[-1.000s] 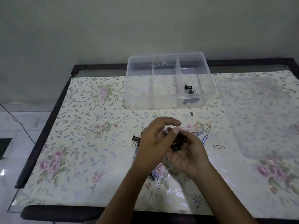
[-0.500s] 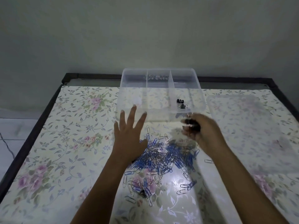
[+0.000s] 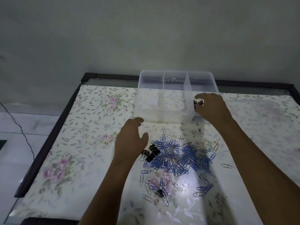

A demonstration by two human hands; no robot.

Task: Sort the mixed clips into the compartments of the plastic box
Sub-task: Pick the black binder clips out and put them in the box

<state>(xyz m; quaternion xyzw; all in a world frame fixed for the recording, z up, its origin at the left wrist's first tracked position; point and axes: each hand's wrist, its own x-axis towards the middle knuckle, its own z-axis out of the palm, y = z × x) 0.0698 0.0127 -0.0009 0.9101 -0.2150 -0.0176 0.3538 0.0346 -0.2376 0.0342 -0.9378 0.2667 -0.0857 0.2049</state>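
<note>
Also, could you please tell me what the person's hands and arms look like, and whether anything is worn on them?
The left hand and right hand have no gloves, and no rings or bracelets show. The left forearm and right forearm carry no sleeve and no watch as far as the picture reaches. Dim light hides finer marks.

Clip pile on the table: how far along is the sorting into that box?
Early days. Done: little, the plastic box looks almost empty. In hand: the right hand grips black binder clips at the right compartment; the left hand hovers open. Left: the whole paper clip pile and loose binder clips at its left edge.
</note>
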